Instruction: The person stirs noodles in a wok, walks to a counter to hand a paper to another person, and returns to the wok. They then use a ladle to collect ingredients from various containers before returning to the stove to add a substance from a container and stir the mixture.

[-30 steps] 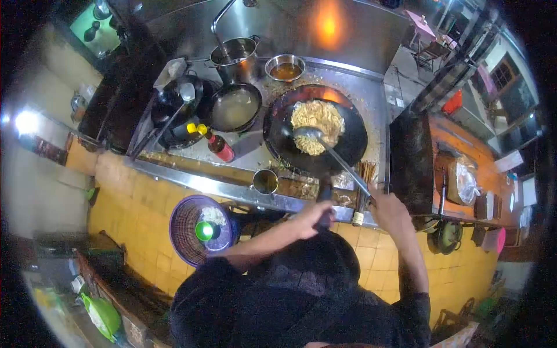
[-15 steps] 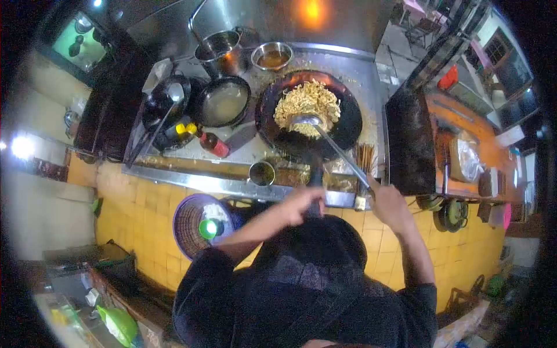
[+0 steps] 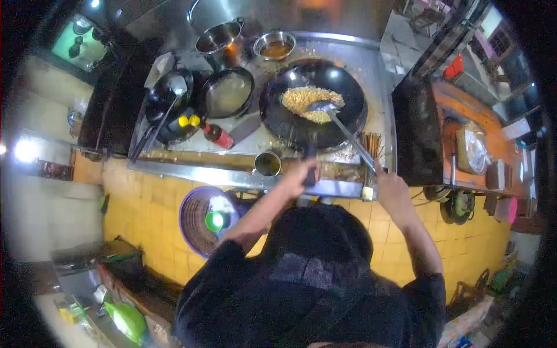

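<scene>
A black wok (image 3: 345, 84) sits on the stove with its long handle pointing towards me. My left hand (image 3: 297, 178) is closed around that handle. Yellow-brown noodles (image 3: 304, 98) lie heaped in the middle of the wok. My right hand (image 3: 395, 190) grips the long metal handle of a ladle (image 3: 350, 136). The bowl of the ladle rests against the right side of the noodles. A small metal cup (image 3: 267, 164) stands at the front edge of the stove, left of my left hand.
Left of the wok are a pan of cloudy liquid (image 3: 228, 95), another wok with a ladle (image 3: 165, 95), bottles (image 3: 219, 137) and a steel pot (image 3: 219, 39). Behind stands a bowl of brown liquid (image 3: 274, 46). A purple basket (image 3: 190, 223) is on the floor.
My left hand has moved forward with the wok handle, and the wok sits farther from me. The noodles have dropped from a high, spread mass into a lower, more compact heap.
</scene>
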`<state>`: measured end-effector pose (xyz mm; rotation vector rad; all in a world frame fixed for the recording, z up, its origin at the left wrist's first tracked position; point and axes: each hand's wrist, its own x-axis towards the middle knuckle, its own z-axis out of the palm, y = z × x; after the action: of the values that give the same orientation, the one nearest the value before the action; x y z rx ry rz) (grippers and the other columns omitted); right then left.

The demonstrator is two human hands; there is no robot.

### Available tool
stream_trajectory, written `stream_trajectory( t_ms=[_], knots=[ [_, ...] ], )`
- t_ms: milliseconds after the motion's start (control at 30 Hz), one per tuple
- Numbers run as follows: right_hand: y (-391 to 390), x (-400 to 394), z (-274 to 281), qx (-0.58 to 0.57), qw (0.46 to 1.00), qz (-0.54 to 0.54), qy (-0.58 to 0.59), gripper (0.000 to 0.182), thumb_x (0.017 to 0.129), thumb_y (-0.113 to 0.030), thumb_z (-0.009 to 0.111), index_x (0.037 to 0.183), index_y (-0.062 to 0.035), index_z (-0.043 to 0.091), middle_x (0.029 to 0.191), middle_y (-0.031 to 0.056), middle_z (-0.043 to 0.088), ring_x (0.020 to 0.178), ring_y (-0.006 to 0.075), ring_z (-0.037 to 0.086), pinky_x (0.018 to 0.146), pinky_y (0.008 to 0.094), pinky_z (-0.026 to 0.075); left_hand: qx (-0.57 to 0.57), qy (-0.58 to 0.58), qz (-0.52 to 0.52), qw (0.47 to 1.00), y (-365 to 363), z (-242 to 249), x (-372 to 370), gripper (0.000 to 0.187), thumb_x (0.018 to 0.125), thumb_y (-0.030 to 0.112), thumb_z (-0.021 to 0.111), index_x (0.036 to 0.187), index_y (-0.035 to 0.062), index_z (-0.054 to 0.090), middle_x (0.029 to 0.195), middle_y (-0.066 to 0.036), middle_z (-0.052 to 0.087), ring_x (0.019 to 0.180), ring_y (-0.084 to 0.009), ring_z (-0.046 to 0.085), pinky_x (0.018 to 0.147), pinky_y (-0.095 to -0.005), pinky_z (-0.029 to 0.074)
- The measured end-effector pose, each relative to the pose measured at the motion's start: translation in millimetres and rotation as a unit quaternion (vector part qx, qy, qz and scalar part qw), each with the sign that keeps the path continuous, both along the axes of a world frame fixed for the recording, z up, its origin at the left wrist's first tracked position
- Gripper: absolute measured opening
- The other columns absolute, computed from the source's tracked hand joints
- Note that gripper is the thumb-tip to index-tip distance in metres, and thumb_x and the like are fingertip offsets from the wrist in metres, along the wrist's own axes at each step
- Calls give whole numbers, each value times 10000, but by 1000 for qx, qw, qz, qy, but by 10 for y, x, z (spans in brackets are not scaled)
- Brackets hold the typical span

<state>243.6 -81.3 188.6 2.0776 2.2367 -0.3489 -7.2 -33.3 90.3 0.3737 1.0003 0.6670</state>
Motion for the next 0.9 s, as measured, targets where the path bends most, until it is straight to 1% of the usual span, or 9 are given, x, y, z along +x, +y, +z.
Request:
stream_trajectory(
  t_ms=[133,267,433,533,600,667,733,833,900],
  knots=[
    [86,229,356,20,1000,-11,0,529,799,-132,534,1314,-140,411,799,195,604,697,360,613,618,465,497,-99,-37,-46,993,-650,583,169,200,862,223,560,768,54,505,633,-60,540,516,-161,537,484,-325,469],
    [-24,225,516,57,992,-56,94,496,811,-172,543,1295,-179,434,849,198,594,701,368,607,613,460,492,44,-3,-6,999,-235,-291,70,182,851,218,574,779,62,514,614,-48,523,529,-145,545,461,-312,470],
    [432,-319,-504,70,987,-101,105,406,879,-172,430,1272,-74,432,863,228,597,725,398,604,642,474,492,79,21,10,997,278,-943,77,167,847,197,560,779,54,506,607,-49,516,495,-156,524,446,-325,462],
    [638,-394,-1032,9,996,-69,50,395,894,-158,381,1262,-19,419,876,256,592,729,410,604,637,476,494,72,13,51,996,288,-895,129,157,849,168,539,786,33,490,614,-66,515,481,-174,524,433,-340,459],
    [692,-237,-1072,16,994,-82,64,417,880,-150,420,1269,-2,403,826,247,599,714,413,606,616,473,496,47,5,69,996,301,-964,127,160,846,172,554,789,38,488,606,-64,505,467,-179,515,426,-341,454],
    [640,-166,-447,47,989,-32,137,440,873,-155,451,1273,17,387,789,242,608,693,410,606,611,472,497,57,-1,60,997,302,-892,107,147,837,159,567,804,38,490,612,-63,513,475,-176,521,426,-340,454],
    [518,-213,-673,61,989,-50,125,454,860,-145,472,1271,26,384,779,229,620,684,392,610,589,463,497,90,42,49,994,319,-969,104,138,831,145,575,821,35,493,610,-65,523,475,-170,526,424,-336,451],
    [408,-482,-1031,12,922,-170,348,429,867,-170,453,1242,31,400,870,272,607,773,414,600,667,476,492,86,53,69,993,285,-776,126,161,826,154,596,830,26,498,619,-77,537,480,-182,535,428,-343,465],
    [550,-584,-1185,-20,964,-114,239,410,841,-157,481,1230,-36,443,816,259,600,792,422,597,671,469,477,106,80,86,987,319,-781,135,183,824,162,610,851,29,487,633,-88,539,489,-193,540,430,-360,484]
  ],
)
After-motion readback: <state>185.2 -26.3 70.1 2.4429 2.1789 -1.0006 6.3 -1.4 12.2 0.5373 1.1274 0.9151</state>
